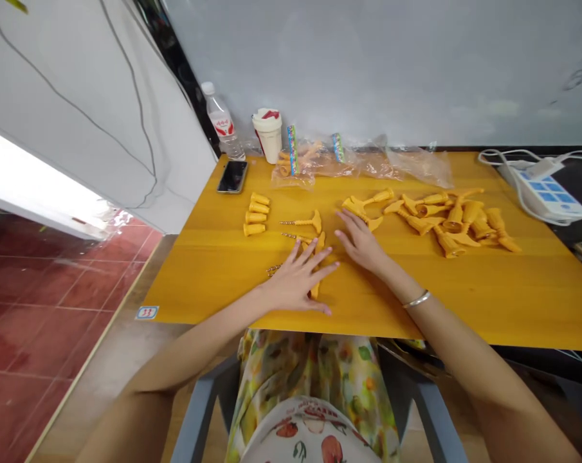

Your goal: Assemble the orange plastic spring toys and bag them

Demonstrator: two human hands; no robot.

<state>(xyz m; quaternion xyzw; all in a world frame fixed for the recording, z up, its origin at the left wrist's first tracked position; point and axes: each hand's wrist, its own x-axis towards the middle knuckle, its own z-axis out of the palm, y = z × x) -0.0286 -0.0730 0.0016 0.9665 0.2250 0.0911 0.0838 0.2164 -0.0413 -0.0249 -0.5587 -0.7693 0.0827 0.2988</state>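
My left hand (295, 280) lies with its fingers spread over some yellow T-handled corkscrews, partly hiding them. Just beyond it a corkscrew (314, 222) lies with its metal spiral pointing left. Several yellow sleeves (255, 217) form a column to the left. My right hand (361, 241) has its fingers apart and rests near a yellow piece (357, 207) that lies with others beyond its fingertips. Nothing is held in either hand. A heap of yellow parts (454, 222) is spread out on the right.
Along the back of the yellow table (213, 276) are a phone (233, 177), a water bottle (224, 125), a white cup (270, 138) and clear plastic bags (368, 165), some with yellow pieces inside. A power strip (551, 191) with white cables sits at the right.
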